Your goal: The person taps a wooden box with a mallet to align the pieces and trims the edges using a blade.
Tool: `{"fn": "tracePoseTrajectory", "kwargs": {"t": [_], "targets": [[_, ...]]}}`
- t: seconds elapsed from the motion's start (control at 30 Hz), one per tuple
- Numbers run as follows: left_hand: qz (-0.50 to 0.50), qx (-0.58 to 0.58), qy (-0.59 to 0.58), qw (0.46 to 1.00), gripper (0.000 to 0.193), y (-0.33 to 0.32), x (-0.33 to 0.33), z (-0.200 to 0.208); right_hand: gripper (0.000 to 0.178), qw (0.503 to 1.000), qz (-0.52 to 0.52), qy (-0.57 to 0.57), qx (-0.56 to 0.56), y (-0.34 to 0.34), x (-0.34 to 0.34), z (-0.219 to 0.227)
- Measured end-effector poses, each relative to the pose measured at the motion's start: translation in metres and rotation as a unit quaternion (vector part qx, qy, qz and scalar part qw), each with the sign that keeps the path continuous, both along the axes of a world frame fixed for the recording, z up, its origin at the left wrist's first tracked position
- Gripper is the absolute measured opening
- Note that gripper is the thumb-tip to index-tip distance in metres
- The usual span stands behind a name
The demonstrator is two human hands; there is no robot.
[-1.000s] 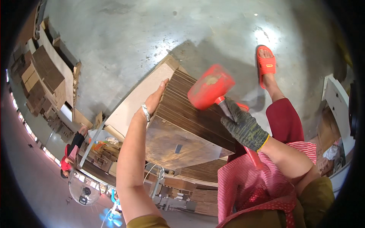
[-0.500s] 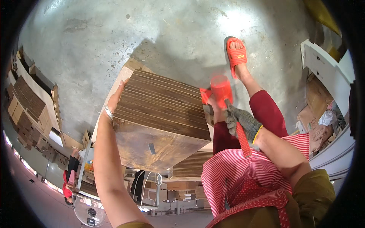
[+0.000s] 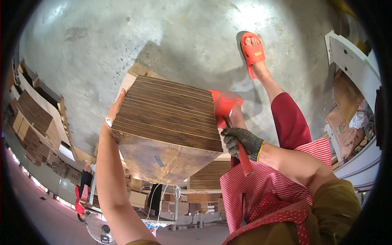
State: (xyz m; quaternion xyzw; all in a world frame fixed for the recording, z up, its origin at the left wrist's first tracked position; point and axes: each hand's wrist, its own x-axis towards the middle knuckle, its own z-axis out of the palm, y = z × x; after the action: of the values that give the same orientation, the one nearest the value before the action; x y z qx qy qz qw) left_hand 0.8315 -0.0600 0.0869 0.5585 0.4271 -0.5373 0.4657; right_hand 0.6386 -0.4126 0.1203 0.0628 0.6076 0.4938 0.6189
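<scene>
A grey concrete floor (image 3: 94, 53), scuffed and shining under a lamp's reflection, spreads across the upper part of the view, with cardboard and stacked panels along the left and a white cabinet (image 3: 347, 57) at the right, a brown carton (image 3: 345, 130) beside it. In the middle stands a stack of dark wood-grain boards (image 3: 167, 112), their long edges facing up in close rows and a smeared, brownish face turned toward the person. The bare left hand (image 3: 116, 105), a silvery bracelet (image 3: 108, 121) at its wrist, lies along the stack's left side with its fingers stretched out straight. The right hand (image 3: 244, 143), in a dark grey knitted glove, has its fingers closed around the handle of a red mallet (image 3: 225, 106). The blurred mallet head is just beside the stack's right side; whether it touches the boards cannot be told. One foot in a red sandal (image 3: 254, 54) is planted farther off on the floor, and a striped apron (image 3: 265, 183) covers the person's lap.
</scene>
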Motion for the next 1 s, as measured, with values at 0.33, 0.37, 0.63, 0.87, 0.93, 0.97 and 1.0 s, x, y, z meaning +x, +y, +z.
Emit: {"fn": "tracePoseTrajectory", "kwargs": {"t": [0.33, 0.37, 0.63, 0.87, 0.93, 0.97, 1.0], "targets": [[-0.004, 0.085, 0.005, 0.996, 0.065, 0.017, -0.004, -0.006, 0.01, 0.991, -0.119, 0.017, 0.052, 0.008, -0.015, 0.015], [0.024, 0.068, 0.015, 0.997, 0.064, 0.023, -0.005, -0.006, 0.01, 0.991, -0.125, 0.032, 0.043, 0.009, -0.014, 0.017], [-0.021, 0.038, 0.022, 0.999, 0.057, 0.007, 0.006, -0.001, 0.012, 0.994, -0.078, 0.032, 0.064, -0.002, -0.004, 0.026], [-0.248, 0.033, -0.055, 0.967, 0.065, 0.029, 0.005, -0.029, 0.01, 0.997, 0.05, 0.032, -0.047, -0.007, -0.006, 0.023], [-0.335, 0.04, -0.081, 0.938, 0.068, 0.037, 0.001, -0.032, 0.011, 0.999, -0.001, 0.029, 0.023, -0.011, -0.004, 0.02], [-0.328, 0.021, -0.093, 0.94, 0.07, 0.052, -0.003, -0.039, 0.011, 0.994, -0.053, 0.023, 0.095, -0.012, -0.002, 0.021], [-0.32, -0.002, -0.106, 0.941, 0.072, 0.047, 0.001, -0.039, 0.011, 0.994, -0.053, 0.024, 0.093, -0.012, -0.002, 0.021]]}}
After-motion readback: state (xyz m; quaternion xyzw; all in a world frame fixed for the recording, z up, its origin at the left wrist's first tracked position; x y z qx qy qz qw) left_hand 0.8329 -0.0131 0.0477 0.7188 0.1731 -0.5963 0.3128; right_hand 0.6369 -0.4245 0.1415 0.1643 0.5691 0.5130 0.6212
